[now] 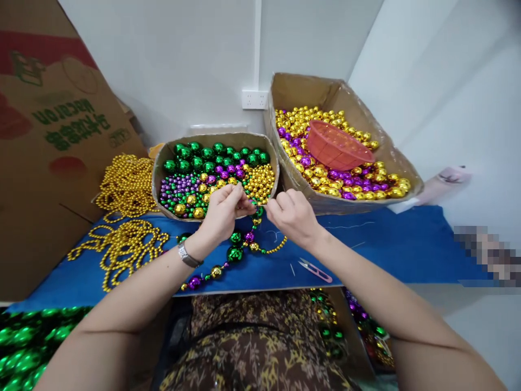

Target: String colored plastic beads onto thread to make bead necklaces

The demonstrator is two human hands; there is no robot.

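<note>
Patterned garment (pixel 256 353): nearest the camera in my view, just below the edge of a blue-covered counter (pixel 386 247).
Printed carton (pixel 61 146): towers at far left, beside heaped gold bead chains (pixel 130 187).
Left bead box (pixel 244 139): well stocked with loose green, purple and gold beads.
Left hand (pixel 225 209): thumb and fingers pinched, apparently on the upper end of the strand, in front of that box.
Bead strand (pixel 235 253): trails over the counter below the hands; many beads are strung, yet I judge it unfinished, its upper end being worked.
Right hand (pixel 292 214): fingers curled closed, seemingly on the strand's thread; too small for me to confirm.
Pink snips (pixel 315 271): lie on the counter, touched by neither hand.
Right bead box (pixel 309 92): gold and purple beads around a red basket (pixel 337 146).
</note>
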